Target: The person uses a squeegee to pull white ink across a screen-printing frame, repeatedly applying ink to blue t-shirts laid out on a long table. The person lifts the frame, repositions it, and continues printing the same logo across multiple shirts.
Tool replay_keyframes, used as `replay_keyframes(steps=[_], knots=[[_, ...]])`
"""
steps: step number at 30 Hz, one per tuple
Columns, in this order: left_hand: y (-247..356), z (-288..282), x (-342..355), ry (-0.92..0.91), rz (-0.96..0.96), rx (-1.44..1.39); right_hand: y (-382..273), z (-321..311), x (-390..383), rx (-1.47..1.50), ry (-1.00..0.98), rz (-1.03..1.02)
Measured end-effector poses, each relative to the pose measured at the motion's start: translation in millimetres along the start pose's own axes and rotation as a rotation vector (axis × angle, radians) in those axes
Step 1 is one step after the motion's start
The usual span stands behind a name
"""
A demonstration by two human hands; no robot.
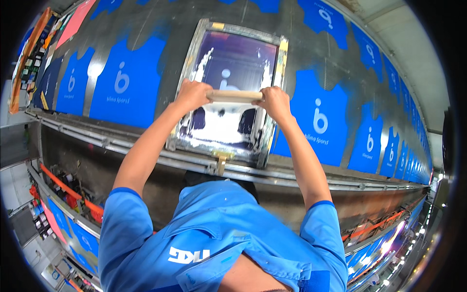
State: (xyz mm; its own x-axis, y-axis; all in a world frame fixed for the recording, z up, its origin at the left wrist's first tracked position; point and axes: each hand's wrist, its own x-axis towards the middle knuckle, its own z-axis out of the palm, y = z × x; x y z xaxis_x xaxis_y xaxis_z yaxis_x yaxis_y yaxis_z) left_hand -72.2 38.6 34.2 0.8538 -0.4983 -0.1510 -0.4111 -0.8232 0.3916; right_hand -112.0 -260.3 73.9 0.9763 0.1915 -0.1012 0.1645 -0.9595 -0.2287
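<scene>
A wooden squeegee (235,96) lies crosswise over a screen-printing frame (280,73), its two ends in my hands. My left hand (194,95) is closed round the left end, and my right hand (276,103) grips the right end. White ink (219,125) is pooled on the mesh on the near side of the squeegee, with streaks along both sides farther up. Through the mesh, part of a pale printed mark shows just beyond the squeegee. The squeegee's lower edge is hidden by the ink and its own handle.
Blue shirt panels with pale prints, such as one left panel (127,87) and one right panel (318,117), lie flat along the dark printing table (168,63). A metal rail (131,144) runs along its near edge. Another table with blue panels (80,238) stands behind me.
</scene>
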Motion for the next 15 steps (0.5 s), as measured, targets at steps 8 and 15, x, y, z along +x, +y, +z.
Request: replay_keyframes(steps=[8, 15], knots=[[-1.3, -56.2, 136.3, 0.03, 0.048, 0.051, 50.4, -46.5, 101.0, -0.014, -0.032, 0.216], [9.6, -55.2, 130.6, -0.039, 0.051, 0.071, 60.3, -29.8, 81.7, 0.081, -0.052, 0.279]])
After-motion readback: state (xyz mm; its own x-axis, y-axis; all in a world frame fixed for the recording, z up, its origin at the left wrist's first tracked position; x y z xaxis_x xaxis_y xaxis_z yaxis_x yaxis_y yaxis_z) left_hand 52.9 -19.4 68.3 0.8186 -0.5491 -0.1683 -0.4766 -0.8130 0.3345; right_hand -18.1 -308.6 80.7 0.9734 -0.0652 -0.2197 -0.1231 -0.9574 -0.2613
